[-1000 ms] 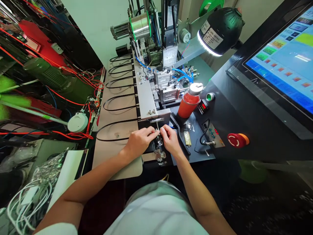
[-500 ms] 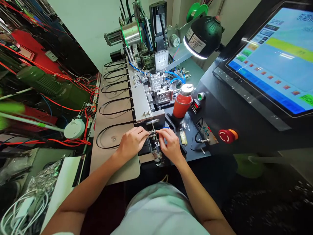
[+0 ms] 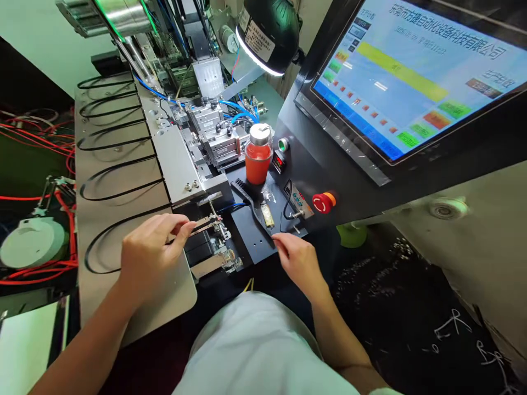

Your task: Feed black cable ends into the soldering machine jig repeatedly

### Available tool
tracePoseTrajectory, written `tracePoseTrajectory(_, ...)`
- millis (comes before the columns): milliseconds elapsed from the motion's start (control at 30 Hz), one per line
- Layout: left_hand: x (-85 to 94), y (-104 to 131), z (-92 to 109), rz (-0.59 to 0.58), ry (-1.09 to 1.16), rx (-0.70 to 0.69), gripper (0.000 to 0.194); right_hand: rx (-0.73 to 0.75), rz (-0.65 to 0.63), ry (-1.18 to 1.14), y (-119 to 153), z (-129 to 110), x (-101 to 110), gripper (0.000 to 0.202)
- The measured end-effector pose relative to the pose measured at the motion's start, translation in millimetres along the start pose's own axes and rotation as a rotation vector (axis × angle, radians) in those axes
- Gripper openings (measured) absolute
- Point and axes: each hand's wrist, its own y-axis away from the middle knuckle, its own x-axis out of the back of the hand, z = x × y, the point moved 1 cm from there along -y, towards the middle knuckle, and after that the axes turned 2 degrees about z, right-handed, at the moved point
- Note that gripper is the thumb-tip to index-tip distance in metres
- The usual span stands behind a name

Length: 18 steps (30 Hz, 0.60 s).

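My left hand (image 3: 154, 255) is closed at the left of the small metal fixture (image 3: 220, 225) at the machine's front end. Thumb and forefinger pinch a thin black cable (image 3: 201, 229), which runs toward the fixture; most of it is hidden by the fingers. On the dark plate to the right lies a black brush (image 3: 246, 193), bristles pointing away from me. My right hand (image 3: 298, 258) is closed, thumb and forefinger pinching the near end of the brush's handle.
Several black cable loops (image 3: 111, 187) lie across the beige plate (image 3: 135, 323) on the left. A red bottle (image 3: 258, 159) with a silver lid stands behind the brush. An emergency stop button (image 3: 323, 203), a lit lamp (image 3: 269, 35) and a touchscreen (image 3: 395, 82) are at the right.
My right hand has left the fixture and moved right to the brush handle. My left hand has drawn slightly left from the fixture. The view has turned right.
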Motion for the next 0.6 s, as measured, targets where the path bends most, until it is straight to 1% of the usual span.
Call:
tracePoseTrajectory(67, 3.6, 0, 2, 0.088, 0.009, -0.056, 0.018, -0.08, 0.029, 0.161, 8, 18, 1, 0.023)
tracePoseTrajectory(167, 3.8, 0, 3, 0.145, -0.005, -0.096, 0.015, -0.06, 0.066, 0.304, 9, 34, -10, 0.021)
tracePoseTrajectory(233, 4.4, 0, 3, 0.176, -0.02, -0.112, 0.015, -0.041, 0.051, 0.37, 6, 36, -21, 0.02)
tracePoseTrajectory(333, 10.6, -1, 4, 0.178, -0.021, -0.104, 0.017, -0.083, -0.001, 0.476, 2, 33, -34, 0.019)
tracePoseTrajectory(367, 13.5, -1, 5, 0.152, -0.01, -0.082, 0.017, -0.11, -0.017, 0.495, 2, 31, -36, 0.019)
tracePoseTrajectory(400, 16.2, -1, 8, 0.099, 0.006, -0.058, 0.016, -0.14, -0.028, 0.503, 2, 31, -37, 0.019)
tracePoseTrajectory(467, 18.1, 2, 18, -0.077, 0.042, -0.045, 0.014, -0.187, -0.039, 0.501, 1, 30, -38, 0.018)
tracePoseTrajectory(533, 13.7, 8, 32, -0.27, 0.042, -0.102, 0.018, -0.209, -0.048, 0.497, 2, 30, -38, 0.019)
tracePoseTrajectory(567, 9.1, 12, 39, -0.336, 0.013, -0.146, 0.023, -0.21, -0.051, 0.496, 2, 30, -38, 0.019)
tracePoseTrajectory(600, 3.4, 16, 46, -0.369, -0.032, -0.189, 0.027, -0.21, -0.049, 0.495, 2, 31, -38, 0.02)
